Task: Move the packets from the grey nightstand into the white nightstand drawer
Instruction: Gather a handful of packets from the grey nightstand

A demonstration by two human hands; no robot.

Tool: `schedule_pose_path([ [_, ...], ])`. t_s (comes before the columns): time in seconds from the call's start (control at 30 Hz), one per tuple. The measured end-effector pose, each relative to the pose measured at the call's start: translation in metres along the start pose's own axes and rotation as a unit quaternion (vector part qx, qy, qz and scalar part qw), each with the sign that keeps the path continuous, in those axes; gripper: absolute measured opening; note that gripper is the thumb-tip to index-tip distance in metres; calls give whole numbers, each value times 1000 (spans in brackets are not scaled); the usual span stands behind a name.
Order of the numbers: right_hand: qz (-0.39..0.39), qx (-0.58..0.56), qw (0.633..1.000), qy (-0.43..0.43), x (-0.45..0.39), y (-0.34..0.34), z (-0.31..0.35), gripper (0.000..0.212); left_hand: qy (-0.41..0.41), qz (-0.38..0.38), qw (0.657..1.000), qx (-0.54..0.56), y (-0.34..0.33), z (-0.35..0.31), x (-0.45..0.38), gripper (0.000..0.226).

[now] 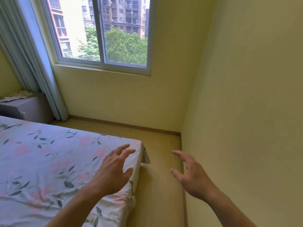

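Observation:
The grey nightstand (27, 107) stands far off at the left, against the wall beside the curtain. Several pale packets (16, 96) lie scattered on its top. My left hand (117, 167) hovers over the near corner of the bed, fingers spread and holding nothing. My right hand (188, 172) is raised over the floor strip by the right wall, also spread and holding nothing. Both hands are far from the packets. No white nightstand shows in this view.
A bed (49, 161) with a floral sheet fills the lower left. A narrow strip of wooden floor (160, 185) runs between the bed and the yellow wall (246, 112). A window (101, 33) and a grey curtain (32, 63) are ahead.

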State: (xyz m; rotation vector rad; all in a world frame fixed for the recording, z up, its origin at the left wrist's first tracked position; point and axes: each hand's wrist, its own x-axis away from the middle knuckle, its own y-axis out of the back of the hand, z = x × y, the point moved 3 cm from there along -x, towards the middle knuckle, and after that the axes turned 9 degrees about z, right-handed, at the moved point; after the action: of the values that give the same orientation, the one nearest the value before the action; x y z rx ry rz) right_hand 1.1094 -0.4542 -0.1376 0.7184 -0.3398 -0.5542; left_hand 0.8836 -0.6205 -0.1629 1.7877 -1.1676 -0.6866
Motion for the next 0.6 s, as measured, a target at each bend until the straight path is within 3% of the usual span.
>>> schedule_pose_path([
  [0.23, 80, 10, 993, 81, -149, 41, -10, 65, 126, -67, 990, 15, 19, 20, -74, 63],
  [0.6, 191, 32, 963, 185, -361, 53, 21, 62, 295, -138, 945, 33, 44, 100, -149, 62],
])
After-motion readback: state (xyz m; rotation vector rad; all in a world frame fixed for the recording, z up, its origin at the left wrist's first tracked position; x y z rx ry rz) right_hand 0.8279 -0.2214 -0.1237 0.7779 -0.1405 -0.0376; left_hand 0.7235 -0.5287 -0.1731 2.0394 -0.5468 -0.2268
